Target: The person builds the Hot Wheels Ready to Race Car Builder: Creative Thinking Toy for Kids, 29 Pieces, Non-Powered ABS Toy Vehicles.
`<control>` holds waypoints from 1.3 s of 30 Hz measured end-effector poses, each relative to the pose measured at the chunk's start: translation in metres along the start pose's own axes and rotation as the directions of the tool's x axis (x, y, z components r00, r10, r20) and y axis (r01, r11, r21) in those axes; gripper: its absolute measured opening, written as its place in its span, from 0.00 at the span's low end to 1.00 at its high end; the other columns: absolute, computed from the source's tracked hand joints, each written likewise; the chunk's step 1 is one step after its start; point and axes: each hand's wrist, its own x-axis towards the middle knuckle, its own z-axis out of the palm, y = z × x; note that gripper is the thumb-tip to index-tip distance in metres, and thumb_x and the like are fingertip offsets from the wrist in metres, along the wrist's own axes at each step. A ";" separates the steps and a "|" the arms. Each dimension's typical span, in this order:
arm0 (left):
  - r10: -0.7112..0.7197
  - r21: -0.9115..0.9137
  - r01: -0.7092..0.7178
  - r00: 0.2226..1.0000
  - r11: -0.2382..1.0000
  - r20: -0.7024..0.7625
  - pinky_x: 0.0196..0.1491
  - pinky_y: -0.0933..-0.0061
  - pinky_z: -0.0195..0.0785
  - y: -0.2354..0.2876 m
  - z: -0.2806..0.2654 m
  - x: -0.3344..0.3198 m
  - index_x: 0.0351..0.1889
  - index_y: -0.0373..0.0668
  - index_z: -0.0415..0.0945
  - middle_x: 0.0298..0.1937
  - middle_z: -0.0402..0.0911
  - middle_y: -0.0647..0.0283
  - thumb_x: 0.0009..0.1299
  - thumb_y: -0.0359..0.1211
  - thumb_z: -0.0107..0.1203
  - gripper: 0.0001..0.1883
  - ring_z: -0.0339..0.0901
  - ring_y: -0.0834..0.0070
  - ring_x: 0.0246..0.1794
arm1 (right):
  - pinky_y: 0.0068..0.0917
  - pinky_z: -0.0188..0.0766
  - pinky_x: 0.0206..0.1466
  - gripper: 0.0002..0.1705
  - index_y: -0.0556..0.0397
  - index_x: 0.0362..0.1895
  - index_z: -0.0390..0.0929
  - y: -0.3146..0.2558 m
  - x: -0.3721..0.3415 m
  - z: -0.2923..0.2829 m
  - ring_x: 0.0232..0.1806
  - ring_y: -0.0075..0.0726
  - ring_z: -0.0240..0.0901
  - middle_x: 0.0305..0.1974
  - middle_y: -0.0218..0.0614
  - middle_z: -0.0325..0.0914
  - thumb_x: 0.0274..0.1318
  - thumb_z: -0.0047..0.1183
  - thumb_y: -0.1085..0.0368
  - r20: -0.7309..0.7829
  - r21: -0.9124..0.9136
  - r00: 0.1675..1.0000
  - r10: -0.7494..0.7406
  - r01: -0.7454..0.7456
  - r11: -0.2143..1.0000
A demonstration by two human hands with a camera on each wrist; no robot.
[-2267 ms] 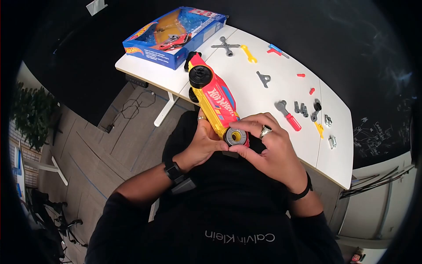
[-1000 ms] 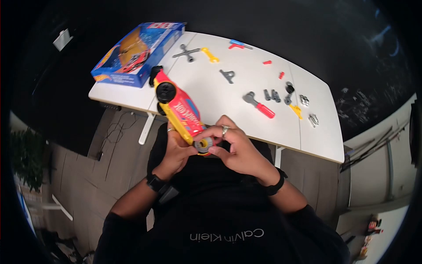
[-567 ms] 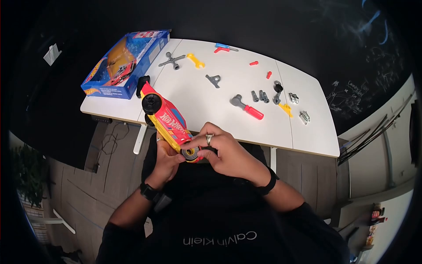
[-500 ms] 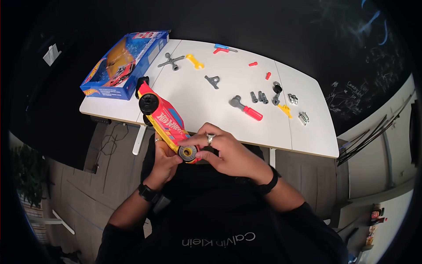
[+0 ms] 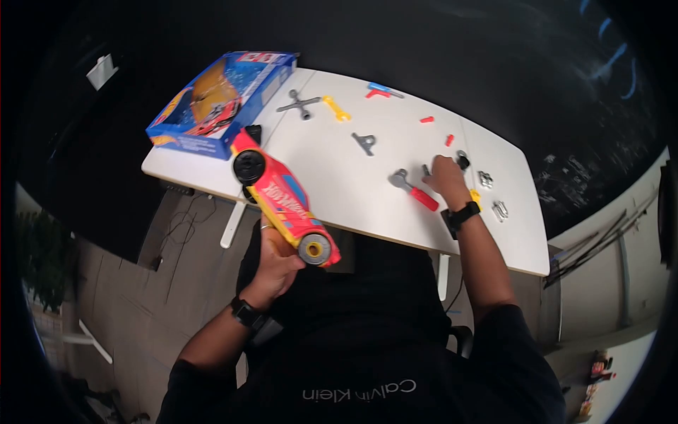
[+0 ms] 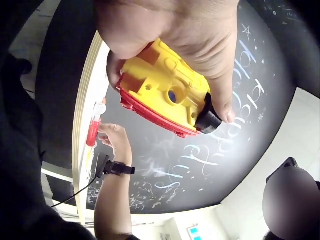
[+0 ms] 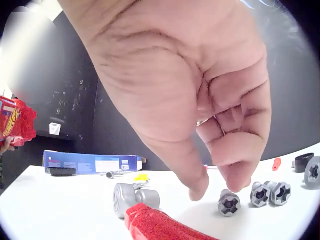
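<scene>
My left hand (image 5: 277,267) grips the front end of a red and yellow toy car (image 5: 286,201), held tilted off the table's near edge. A grey wheel rim (image 5: 314,249) with a yellow centre sits at the car's near end. In the left wrist view, the car's yellow underside (image 6: 162,82) shows between fingers and thumb. My right hand (image 5: 448,177) is low over the table. In the right wrist view, its thumb and fingers are parted just above one small grey socket-ended bolt (image 7: 229,204); two similar bolts (image 7: 270,194) lie to the right.
A red-handled grey toy tool (image 5: 424,200) lies left of the right hand. Across the white table (image 5: 332,169) are a grey cross wrench (image 5: 300,106), yellow wrench (image 5: 335,109), grey bracket (image 5: 365,143), blue-red toy drill (image 5: 381,90) and silver parts (image 5: 500,210). A blue box (image 5: 222,106) stands back left.
My right hand has left the wheel on the car and moved right and forward to the grey bolts on the table. The left hand still holds the car.
</scene>
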 end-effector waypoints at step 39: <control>0.090 0.084 -0.093 0.995 0.992 0.038 0.77 0.55 0.66 0.000 0.008 0.004 0.82 0.53 0.39 0.75 0.64 0.60 0.60 0.37 0.81 0.63 0.69 0.64 0.77 | 0.30 0.81 0.52 0.16 0.49 0.49 0.91 -0.180 -0.155 -0.163 0.50 0.37 0.84 0.49 0.29 0.86 0.56 0.66 0.74 -0.217 0.456 0.573 -0.790 0.775 0.437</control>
